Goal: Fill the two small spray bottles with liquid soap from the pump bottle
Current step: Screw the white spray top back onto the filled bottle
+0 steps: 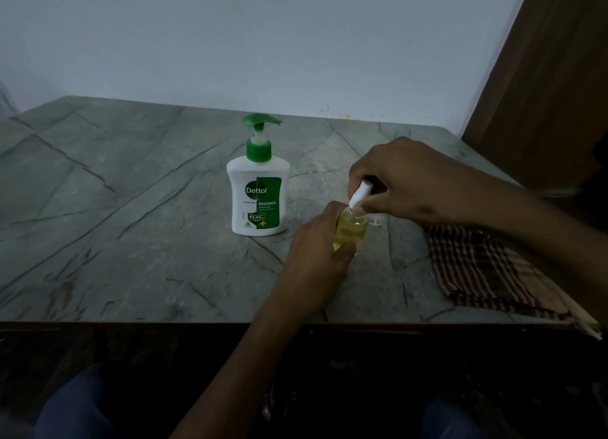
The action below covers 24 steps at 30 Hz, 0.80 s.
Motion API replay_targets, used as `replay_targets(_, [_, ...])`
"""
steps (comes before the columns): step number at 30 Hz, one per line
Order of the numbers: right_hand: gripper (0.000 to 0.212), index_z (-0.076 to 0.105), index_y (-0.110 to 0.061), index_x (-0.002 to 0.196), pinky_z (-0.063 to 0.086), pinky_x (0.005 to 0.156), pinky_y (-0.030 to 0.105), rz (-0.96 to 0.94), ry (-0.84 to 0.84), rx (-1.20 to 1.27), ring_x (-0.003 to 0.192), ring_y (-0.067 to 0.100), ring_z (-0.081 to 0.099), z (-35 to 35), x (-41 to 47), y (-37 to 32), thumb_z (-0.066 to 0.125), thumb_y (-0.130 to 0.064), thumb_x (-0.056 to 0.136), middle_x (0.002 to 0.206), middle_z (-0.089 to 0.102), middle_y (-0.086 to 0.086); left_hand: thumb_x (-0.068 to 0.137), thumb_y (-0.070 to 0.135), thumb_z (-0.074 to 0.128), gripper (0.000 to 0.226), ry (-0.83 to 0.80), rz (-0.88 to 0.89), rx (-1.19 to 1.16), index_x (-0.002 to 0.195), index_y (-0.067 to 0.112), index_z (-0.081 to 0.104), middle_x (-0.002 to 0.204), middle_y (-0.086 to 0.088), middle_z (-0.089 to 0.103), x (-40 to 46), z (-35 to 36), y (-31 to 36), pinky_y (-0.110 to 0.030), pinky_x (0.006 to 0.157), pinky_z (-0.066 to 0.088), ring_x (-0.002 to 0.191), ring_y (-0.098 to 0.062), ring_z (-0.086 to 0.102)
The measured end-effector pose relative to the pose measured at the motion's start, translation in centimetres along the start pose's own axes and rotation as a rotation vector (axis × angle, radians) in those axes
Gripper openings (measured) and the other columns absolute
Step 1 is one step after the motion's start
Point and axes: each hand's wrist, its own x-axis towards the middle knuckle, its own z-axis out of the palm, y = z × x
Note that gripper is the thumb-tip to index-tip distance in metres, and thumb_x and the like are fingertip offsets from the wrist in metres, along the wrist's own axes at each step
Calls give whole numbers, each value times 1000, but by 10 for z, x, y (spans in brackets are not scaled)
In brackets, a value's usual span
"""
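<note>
Yellow-filled spray bottle (350,229) gripped by L hand (317,251); R hand (399,178) fingers pinch white sprayer top (358,193).

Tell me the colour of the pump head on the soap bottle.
Green; the pump head shows clearly in the head view, above a white neck.

Home room, marble-pattern table (131,208), plain wall (230,37)

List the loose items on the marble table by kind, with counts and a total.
Pump bottle: 1
Small spray bottle, yellow liquid inside, held by the left hand: 1
White spray cap, pinched by the right hand at that bottle's neck: 1
Small clear item behind the hands, too hidden to identify: 1
Checked cloth: 1
Total: 5
</note>
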Motion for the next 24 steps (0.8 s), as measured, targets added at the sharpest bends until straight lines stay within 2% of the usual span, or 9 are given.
replay_targets(4, [45,52,-26,63,43,53,33,8,29,-124,53,11,51,4,8,-2,66,-62,86,60,55,-6,94,27,65,42,15,-3,-3,134,19,57,114,3,71,-2,-1,0,-47,90,54,103,-15,66])
replay_targets(6, [53,41,-30,63,45,55,36,22,64,-162,56,14,51,8,10,0,52,-78,83,63,51,-5,96,27,65,47,6,-21,1,140,18,55,121,1,71,-2,-2,0,-46,95,54,109,-15,65])
replay_targets(9, [66,50,-27,70,49,58,37,39,70,-159,62,14,55,9,9,2,34,-91,76,71,56,-5,95,31,64,50,-1,-38,12,142,16,54,125,0,70,-2,-2,0,-47,98,53,114,-17,64])
replay_targets(11, [62,62,-27,84,50,61,34,9,57,-96,66,6,57,5,4,0,42,-85,81,79,62,-9,96,28,66,45,11,-40,-5,139,16,57,124,0,70,-3,-2,1,-47,99,53,114,-17,64])
replay_targets(13, [39,63,-28,98,51,63,32,-20,25,-22,70,3,59,3,-2,-2,60,-65,88,84,66,-12,95,25,66,39,12,-30,-16,132,18,58,117,1,71,-2,-2,1,-47,94,54,107,-16,65])
replay_targets(15, [26,66,-26,95,55,66,36,-24,-17,-38,70,5,62,3,-5,-3,69,-51,88,83,68,-10,92,26,64,34,3,-26,-15,125,19,58,109,2,71,-1,-3,2,-48,88,55,99,-16,66])
replay_targets(19, [25,76,-19,91,57,64,26,52,-136,-30,58,1,67,-3,-4,1,74,-43,87,68,72,-9,91,30,63,36,1,-25,-16,125,19,58,110,3,71,-1,-3,3,-49,88,55,100,-15,66])
replay_targets(22, [30,68,-23,108,55,71,29,41,-90,-77,74,4,65,-10,-1,3,78,-38,84,91,71,-10,94,26,66,35,-6,-40,-10,127,22,57,115,4,71,0,-2,1,-49,93,55,103,-14,66])
replay_targets(24, [28,66,-30,106,55,73,32,-42,-88,-12,81,1,62,-8,2,1,79,-24,82,101,67,-14,94,25,67,34,-7,-44,-10,127,22,57,115,4,70,0,-2,0,-48,93,55,104,-14,65])
